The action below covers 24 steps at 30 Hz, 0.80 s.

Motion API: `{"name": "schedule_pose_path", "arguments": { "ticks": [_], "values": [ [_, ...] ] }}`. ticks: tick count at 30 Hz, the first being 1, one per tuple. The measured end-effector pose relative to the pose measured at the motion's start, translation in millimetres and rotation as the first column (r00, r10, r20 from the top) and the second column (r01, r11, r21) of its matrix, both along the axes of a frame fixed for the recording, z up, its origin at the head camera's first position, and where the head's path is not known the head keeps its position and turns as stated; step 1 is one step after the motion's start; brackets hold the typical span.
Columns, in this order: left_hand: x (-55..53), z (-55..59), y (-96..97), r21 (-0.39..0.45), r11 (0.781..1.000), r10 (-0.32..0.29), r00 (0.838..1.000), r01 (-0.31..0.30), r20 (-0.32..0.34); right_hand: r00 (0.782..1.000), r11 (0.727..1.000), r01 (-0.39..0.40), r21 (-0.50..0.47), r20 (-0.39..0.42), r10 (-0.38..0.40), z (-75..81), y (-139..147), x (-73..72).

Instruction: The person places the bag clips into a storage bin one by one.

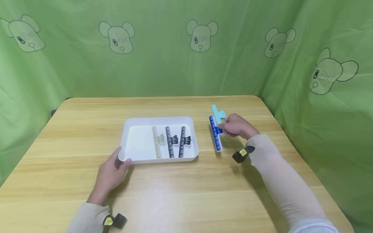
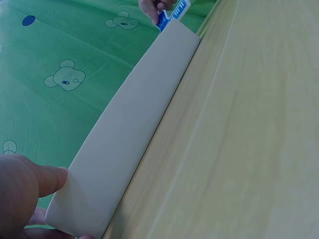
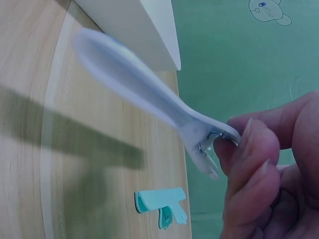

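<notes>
My right hand pinches the handle of a blue bag clip with a piano-key pattern. It is held above the table, its white side showing in the right wrist view. A turquoise clip lies on the table just behind it. With thumb and fingers, my left hand grips the near left corner of a white tray. Inside the tray's right half lie a pale yellow clip, a black clip and another black clip, side by side.
The wooden table carries the tray and clips. A green curtain with bear-head drawings surrounds its back and sides. Each wrist wears a small black camera, such as the one on the left.
</notes>
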<state>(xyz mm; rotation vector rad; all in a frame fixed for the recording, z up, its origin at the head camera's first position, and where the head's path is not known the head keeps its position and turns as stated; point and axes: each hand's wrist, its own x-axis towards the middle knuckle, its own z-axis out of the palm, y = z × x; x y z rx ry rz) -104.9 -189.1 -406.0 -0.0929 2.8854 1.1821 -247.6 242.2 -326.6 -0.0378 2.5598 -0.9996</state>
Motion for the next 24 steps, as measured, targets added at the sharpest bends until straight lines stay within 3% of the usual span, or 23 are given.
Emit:
{"name": "schedule_pose_path", "arguments": {
  "ticks": [24],
  "values": [
    [1.4, 2.0, 0.4, 0.003, 1.0, 0.001, 1.0, -0.001, -0.006, 1.0, 1.0, -0.012, 0.002, 0.008, 0.012, 9.3, -14, -0.3]
  ]
}}
